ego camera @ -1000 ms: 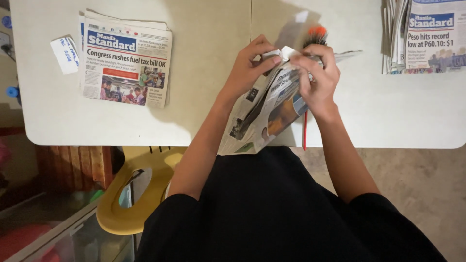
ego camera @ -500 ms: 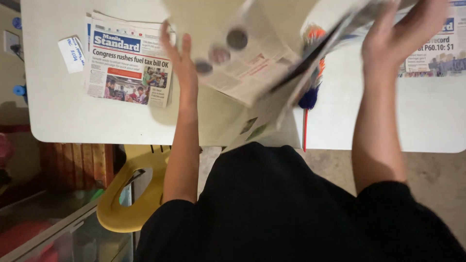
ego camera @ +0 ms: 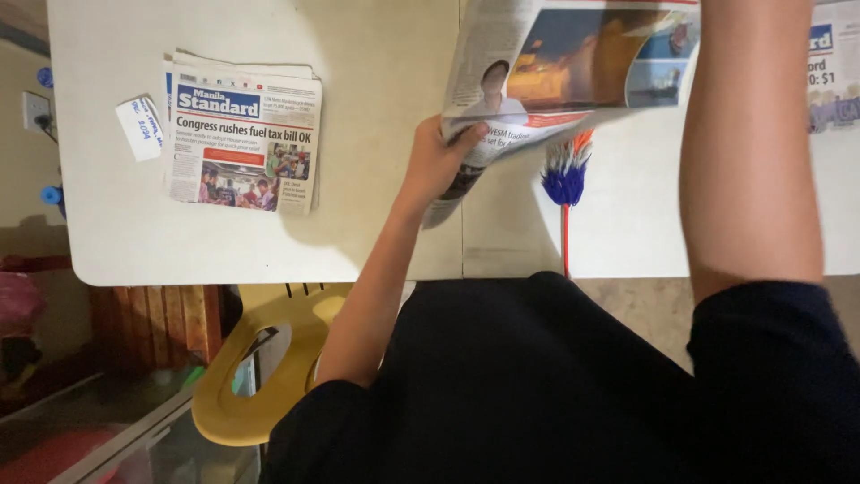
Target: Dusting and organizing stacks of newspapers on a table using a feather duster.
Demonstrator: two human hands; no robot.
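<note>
Left hand (ego camera: 439, 161) w/ fingers (ego camera: 468, 136) curled, pinching lower-left edge of open newspaper (ego camera: 573, 67) over white table (ego camera: 376, 134); right hand out of frame, can't tell grip.

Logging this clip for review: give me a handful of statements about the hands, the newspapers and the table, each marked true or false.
1. The left hand grips the lower edge of an open newspaper. True.
2. A folded stack of newspapers lies on the white table, to the left of that hand. True.
3. The right hand is plainly in view, resting flat on the table. False: only the right forearm shows, and the hand itself is out of frame at the top.
4. A blue and orange brush-like tool lies on the table beneath the open newspaper. True.
5. The yellow seat sits on top of the table. False: it is below the table edge.
</note>
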